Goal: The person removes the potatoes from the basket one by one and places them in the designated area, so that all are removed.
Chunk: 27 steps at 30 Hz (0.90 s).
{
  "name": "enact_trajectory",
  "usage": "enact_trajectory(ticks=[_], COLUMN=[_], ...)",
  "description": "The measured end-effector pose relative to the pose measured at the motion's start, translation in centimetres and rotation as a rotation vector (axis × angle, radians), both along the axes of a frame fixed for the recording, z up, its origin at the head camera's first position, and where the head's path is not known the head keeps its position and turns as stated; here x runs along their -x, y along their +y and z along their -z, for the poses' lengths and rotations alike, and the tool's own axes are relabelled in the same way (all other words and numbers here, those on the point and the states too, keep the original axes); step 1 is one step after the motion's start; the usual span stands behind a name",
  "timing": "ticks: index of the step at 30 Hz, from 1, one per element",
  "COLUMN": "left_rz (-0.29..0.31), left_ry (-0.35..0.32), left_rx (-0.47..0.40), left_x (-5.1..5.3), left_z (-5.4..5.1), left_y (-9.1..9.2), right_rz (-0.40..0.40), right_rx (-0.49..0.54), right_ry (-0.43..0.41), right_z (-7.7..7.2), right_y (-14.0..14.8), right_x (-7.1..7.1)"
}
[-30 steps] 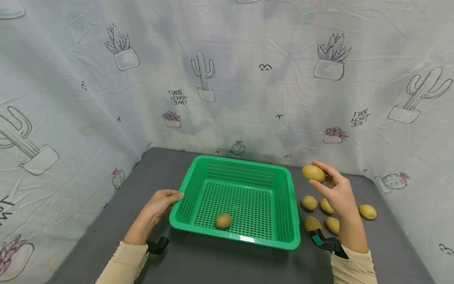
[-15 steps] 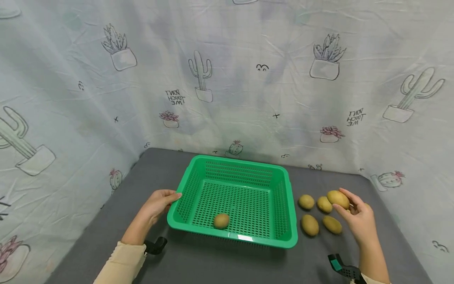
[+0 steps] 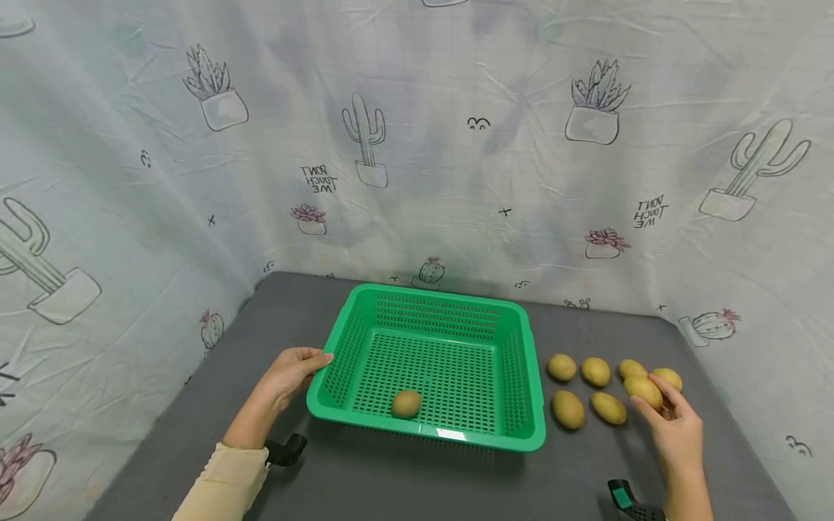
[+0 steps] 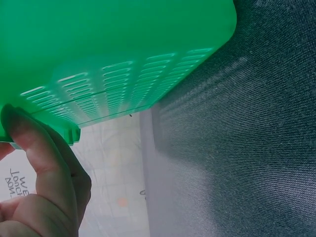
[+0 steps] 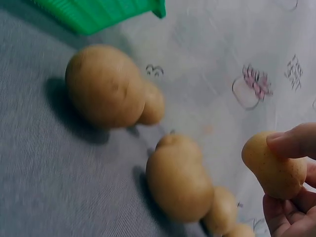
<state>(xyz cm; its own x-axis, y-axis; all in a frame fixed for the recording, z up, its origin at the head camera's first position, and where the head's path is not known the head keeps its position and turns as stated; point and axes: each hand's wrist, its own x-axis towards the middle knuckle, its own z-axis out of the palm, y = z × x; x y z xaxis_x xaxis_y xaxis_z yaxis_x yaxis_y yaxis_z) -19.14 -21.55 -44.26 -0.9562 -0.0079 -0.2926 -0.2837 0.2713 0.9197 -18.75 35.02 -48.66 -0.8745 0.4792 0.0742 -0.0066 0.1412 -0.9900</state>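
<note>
A green plastic basket (image 3: 426, 432) stands on the dark table, with one brownish potato (image 3: 407, 404) lying inside near its front wall. My left hand (image 3: 293, 374) grips the basket's left rim, thumb on top; in the left wrist view its curled fingers (image 4: 47, 163) lie against the outer wall. A yellow potato (image 3: 643, 391) is held between the thumb and fingers of my right hand (image 3: 674, 427), low over the table's right side. The right wrist view shows this held potato (image 5: 269, 165) apart from the others. Whether it touches the table I cannot tell.
Several potatoes lie in two rows right of the basket, among them a back-row potato (image 3: 561, 367), a front-row potato (image 3: 568, 409) and a far-right potato (image 3: 667, 378) behind my right hand. A cactus-print curtain (image 3: 417, 145) surrounds the grey tabletop (image 3: 391, 485).
My right hand has carried its potato rightward and down from beside the basket's back right corner to the right end of the potato rows. The left hand stays on the rim.
</note>
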Motion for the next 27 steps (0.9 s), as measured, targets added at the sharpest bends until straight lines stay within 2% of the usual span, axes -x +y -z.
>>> enact_trajectory(ticks=[7,16,27], left_rz=[0.006,-0.003,-0.008], left_ry=[-0.003,-0.011,-0.024], left_rx=[0.010,0.014,0.036], left_x=[0.0,0.0,0.0], left_z=[0.0,-0.1,-0.1], left_y=[-0.1,0.1,0.0], right_rz=[0.055,0.062,0.049], right_rx=[-0.030,-0.199,-0.373], right_ry=[-0.127,-0.290,-0.366], right_z=[1.2,3.1,3.8], right_y=[1.1,2.2,2.4], right_x=[-0.4,-0.5,-0.5])
